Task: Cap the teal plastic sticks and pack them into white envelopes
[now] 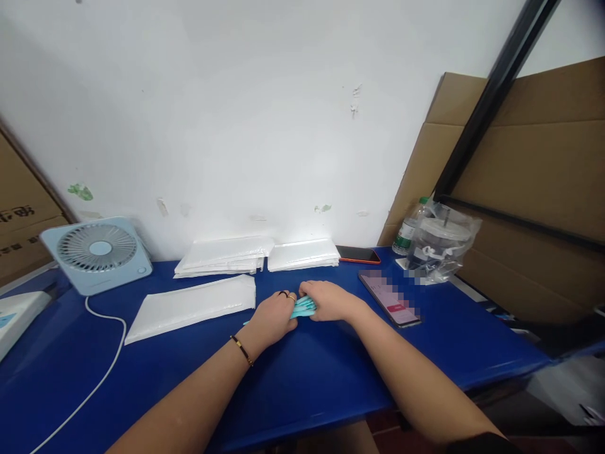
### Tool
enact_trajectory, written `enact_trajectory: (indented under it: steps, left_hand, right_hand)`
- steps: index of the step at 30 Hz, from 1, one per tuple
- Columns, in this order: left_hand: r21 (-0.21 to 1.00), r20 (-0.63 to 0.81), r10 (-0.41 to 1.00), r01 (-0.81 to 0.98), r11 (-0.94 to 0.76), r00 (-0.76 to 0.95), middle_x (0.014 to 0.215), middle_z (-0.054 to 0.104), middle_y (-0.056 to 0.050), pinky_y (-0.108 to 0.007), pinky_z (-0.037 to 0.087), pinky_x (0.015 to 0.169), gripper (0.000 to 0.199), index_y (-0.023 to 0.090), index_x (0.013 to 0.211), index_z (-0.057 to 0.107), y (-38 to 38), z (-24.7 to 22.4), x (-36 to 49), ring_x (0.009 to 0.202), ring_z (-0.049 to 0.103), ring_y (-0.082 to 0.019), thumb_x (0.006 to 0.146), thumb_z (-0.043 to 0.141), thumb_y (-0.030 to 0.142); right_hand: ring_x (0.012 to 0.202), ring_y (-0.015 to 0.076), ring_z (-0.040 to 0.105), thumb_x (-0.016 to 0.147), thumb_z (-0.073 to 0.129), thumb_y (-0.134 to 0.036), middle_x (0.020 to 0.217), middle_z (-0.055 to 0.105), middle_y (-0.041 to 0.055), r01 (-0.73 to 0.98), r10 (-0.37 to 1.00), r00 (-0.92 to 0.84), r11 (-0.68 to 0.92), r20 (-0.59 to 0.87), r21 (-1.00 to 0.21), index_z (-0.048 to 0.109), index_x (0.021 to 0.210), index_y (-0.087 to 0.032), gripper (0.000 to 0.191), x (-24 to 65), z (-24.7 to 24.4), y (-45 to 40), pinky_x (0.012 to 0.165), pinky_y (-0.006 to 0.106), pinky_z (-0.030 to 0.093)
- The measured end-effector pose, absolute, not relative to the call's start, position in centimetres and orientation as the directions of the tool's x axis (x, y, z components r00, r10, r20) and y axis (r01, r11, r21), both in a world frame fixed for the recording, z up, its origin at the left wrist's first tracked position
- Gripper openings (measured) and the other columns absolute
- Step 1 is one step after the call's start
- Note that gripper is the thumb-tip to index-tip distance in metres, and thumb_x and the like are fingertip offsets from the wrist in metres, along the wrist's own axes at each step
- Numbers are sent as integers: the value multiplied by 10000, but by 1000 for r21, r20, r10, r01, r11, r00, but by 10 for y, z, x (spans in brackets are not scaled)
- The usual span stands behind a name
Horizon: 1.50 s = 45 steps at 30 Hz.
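A bundle of thin turquoise sticks (pixel 303 307) lies low over the blue table, between my two hands; their exact kind is too small to make out. My left hand (pixel 275 318), with rings and a dark bracelet at the wrist, is closed around the left part of the bundle. From the other side, my right hand (pixel 326 300) has its fingers curled on the right end. A single white padded envelope (pixel 193 306) rests flat to the left of my left hand. The palms and most fingertips are hidden.
Two stacks of white envelopes, a left stack (pixel 222 254) and a right stack (pixel 303 254), lie by the wall. A blue fan (pixel 100 249) with a white cable stands left. Rightward are an orange-edged phone (pixel 360 255), another phone (pixel 390 299), a bottle (pixel 405 234) and a bagged cup (pixel 442 243).
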<state>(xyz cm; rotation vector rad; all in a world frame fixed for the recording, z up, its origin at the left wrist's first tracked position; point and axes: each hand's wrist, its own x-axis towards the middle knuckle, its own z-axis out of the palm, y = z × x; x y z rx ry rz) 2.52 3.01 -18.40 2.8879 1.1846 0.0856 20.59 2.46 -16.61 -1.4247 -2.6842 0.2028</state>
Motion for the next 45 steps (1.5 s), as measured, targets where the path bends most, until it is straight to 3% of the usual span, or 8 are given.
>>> enact_trajectory:
  steps: [11,16,21,26,30,35,41,45]
  left_hand:
    - [134,78,805,794,-593,588,881,644,-64,-295,442,654,215,192,965,487,34,-181,21,809,617,-228,783,509,304]
    - [147,84,854,841,-520,513,867,659,-53,-286,444,641,235,208,998,467,30,-174,25,810,639,-232,780,503,288]
    - [124,98,859,850,-512,503,853,658,-58,-293,448,624,360,200,1100,388,27,-173,24,797,643,-240,761,503,238]
    - [-52,98,811,817,-574,576,789,640,-75,-300,450,624,364,160,1162,350,21,-173,26,743,638,-230,808,433,154]
    - [-116,141,778,791,-601,612,782,632,-88,-301,443,621,360,173,1187,347,13,-170,32,750,634,-225,838,351,84]
    - [32,76,836,837,-546,543,801,648,-54,-295,435,606,355,212,1107,425,15,-163,24,749,631,-227,759,488,187]
    - [57,-56,862,863,-501,504,804,653,-54,-291,418,571,143,209,829,560,28,-163,5,733,626,-231,728,520,301]
    - [-117,97,814,819,-562,573,767,652,-77,-327,413,644,149,177,894,561,19,-161,15,724,619,-225,808,440,187]
  right_hand:
    - [960,196,513,656,698,-292,1090,536,42,510,821,-538,497,190,-702,522,1131,-222,512,212,-158,19,810,298,411]
    - [1162,194,437,937,267,-426,1267,491,70,344,934,-142,358,328,-868,483,1202,-220,399,180,-171,22,978,351,340]
    - [1147,190,465,897,373,-458,1251,507,68,471,916,-220,402,337,-785,483,1217,-228,408,179,-167,18,953,328,372]
    - [784,211,598,569,744,-403,914,645,46,771,909,-407,394,89,-501,585,1018,-205,516,188,-159,10,634,274,431]
    - [644,213,604,624,660,-289,760,658,76,921,939,-341,325,-42,-216,626,850,-182,253,179,-164,10,530,267,371]
    - [730,241,623,680,579,-222,829,666,98,905,904,-425,425,37,-2,611,861,-179,189,179,-161,12,603,288,395]
    - [736,205,611,734,549,-249,864,653,80,902,899,-432,432,67,17,581,869,-185,154,176,-157,9,582,259,379]
    - [667,167,597,665,636,-438,769,655,20,865,892,-446,409,-73,-292,591,818,-189,295,179,-155,9,517,222,368]
